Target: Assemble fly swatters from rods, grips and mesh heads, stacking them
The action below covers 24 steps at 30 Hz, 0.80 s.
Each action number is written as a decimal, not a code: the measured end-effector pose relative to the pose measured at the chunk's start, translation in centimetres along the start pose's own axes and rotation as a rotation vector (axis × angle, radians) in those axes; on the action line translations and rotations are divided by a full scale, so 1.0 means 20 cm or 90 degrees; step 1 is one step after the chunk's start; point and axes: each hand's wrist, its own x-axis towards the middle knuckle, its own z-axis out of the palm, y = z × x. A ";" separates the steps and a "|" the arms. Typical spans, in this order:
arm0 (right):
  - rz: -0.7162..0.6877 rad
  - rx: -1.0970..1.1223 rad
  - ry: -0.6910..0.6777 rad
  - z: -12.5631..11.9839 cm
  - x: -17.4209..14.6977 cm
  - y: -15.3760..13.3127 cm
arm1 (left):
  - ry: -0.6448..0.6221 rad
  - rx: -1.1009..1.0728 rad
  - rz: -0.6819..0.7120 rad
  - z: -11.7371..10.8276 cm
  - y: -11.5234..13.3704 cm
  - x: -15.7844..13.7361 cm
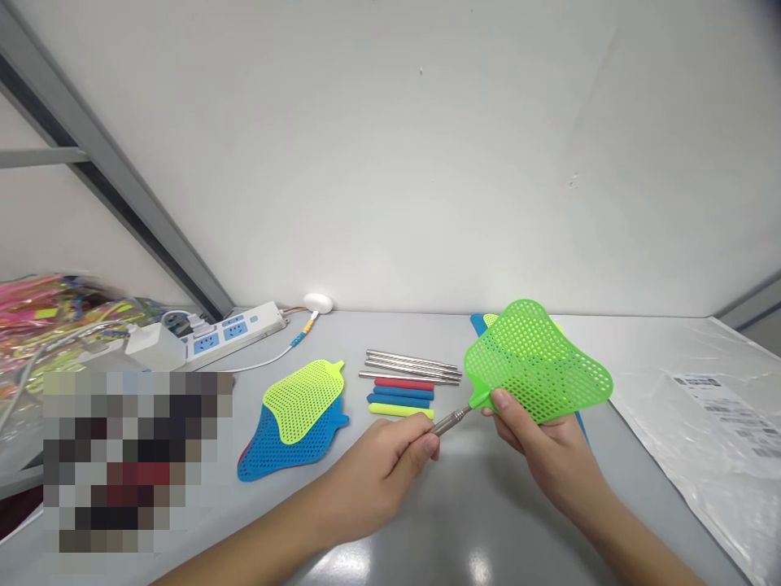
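- Head camera view: a person's two bare hands work a green fly-swatter head (537, 358) and a metal rod (452, 420) above a grey tabletop (476, 505), the rod's end meeting the head's neck.
- The left hand (381, 468), fingers curled and thumb pressed down, is clamped around the rod.
- The right hand (543, 448) pinches the green head near its neck, thumb on top and the other fingers largely hidden beneath.
- Behind the green mesh, edges of a blue swatter head (477, 324) and a yellow one (489, 320) show at right of center.
- Between the two groups of heads, slim metal rods (415, 368) lie side by side, just beyond a red grip sleeve (403, 384), two blue sleeves (403, 402) and a yellow sleeve (401, 411).
- At left, a yellow-green swatter head (305, 400) overlaps a blue swatter head (286, 452), a red edge peeking out below.
- A white power strip (259, 320) sits farther left; white plastic packaging (665, 358) bearing a printed label (729, 411) covers the far right.
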 end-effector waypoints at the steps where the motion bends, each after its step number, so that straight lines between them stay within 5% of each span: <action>1: -0.001 -0.006 0.002 0.00 -0.01 0.00 | 0.012 0.032 0.010 0.00 0.00 0.00; 11: 0.020 -0.018 -0.005 0.03 -0.02 0.00 | 0.063 0.204 0.020 -0.01 0.00 -0.01; 17: 0.007 -0.015 -0.206 0.10 -0.08 -0.02 | -0.063 -0.065 -0.023 0.01 0.07 -0.04; 24: 0.089 0.006 -0.194 0.17 -0.10 -0.05 | -0.051 -0.150 -0.003 0.04 0.10 -0.03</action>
